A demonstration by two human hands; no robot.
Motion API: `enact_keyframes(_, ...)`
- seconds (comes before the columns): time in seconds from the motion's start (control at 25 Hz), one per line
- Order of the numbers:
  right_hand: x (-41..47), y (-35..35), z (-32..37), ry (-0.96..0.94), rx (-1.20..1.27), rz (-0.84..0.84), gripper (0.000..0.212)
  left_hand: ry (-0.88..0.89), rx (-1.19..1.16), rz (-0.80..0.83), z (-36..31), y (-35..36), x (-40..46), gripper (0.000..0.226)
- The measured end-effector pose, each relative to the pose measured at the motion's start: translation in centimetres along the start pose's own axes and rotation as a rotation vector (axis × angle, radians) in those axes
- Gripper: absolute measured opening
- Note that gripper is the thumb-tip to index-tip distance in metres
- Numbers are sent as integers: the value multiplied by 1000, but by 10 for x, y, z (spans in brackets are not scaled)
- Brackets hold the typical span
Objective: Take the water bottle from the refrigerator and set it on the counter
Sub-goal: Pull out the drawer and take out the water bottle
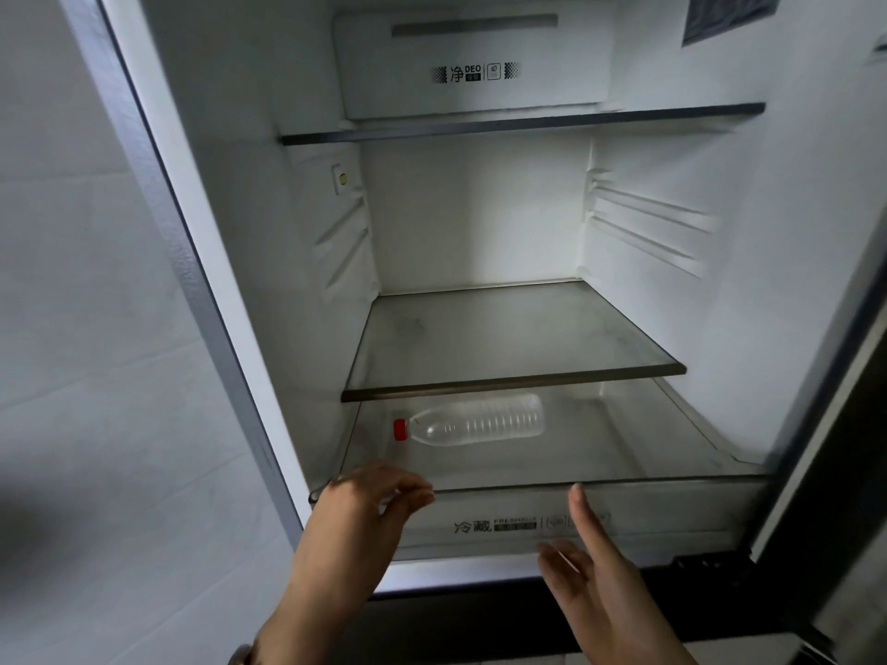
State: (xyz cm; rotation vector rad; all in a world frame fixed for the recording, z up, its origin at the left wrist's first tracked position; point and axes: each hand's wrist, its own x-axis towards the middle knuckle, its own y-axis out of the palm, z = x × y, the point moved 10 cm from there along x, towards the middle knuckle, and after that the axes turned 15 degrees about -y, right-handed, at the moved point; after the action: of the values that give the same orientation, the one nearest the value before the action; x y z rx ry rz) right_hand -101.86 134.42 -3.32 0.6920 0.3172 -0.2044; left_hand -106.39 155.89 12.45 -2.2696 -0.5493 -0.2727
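A clear plastic water bottle (475, 420) with a red cap lies on its side on the lowest glass shelf of the open refrigerator (480, 223), cap pointing left. My left hand (374, 496) hovers at the front edge of that shelf, just below and left of the bottle, fingers curled and apart, holding nothing. My right hand (590, 563) is raised in front of the crisper drawer, fingers spread, empty, to the right of the bottle and nearer to me.
A glass shelf (509, 381) sits directly above the bottle, leaving a low gap. Another shelf (523, 124) is higher up. The drawer front (648, 520) with printed lettering lies below. A tiled wall (86, 328) is on the left; the fridge door edge (835, 424) is on the right.
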Motion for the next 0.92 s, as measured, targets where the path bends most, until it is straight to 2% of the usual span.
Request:
enact_keyframes(0.08,-3,-1,1,-6,-31,8,63,-17,-13,21,0,-1,0,11)
enact_keyframes(0.2,-8,-1,4,-3,-86,24,70,-8,10,50,-2,0,0,8)
enact_keyframes(0.44,-23,15,21,154,23,146,53,11,20,82,-5,0,-1,7)
enact_keyframes(0.64,-26,22,26,144,21,148,52,0,0,52,-6,-2,-2,8)
enact_keyframes(0.8,-28,22,24,142,14,140,35,7,18,37,-6,-3,-3,8)
enact_keyframes(0.92,-32,24,25,125,-15,151,33,1,30,46,-6,-1,-3,7)
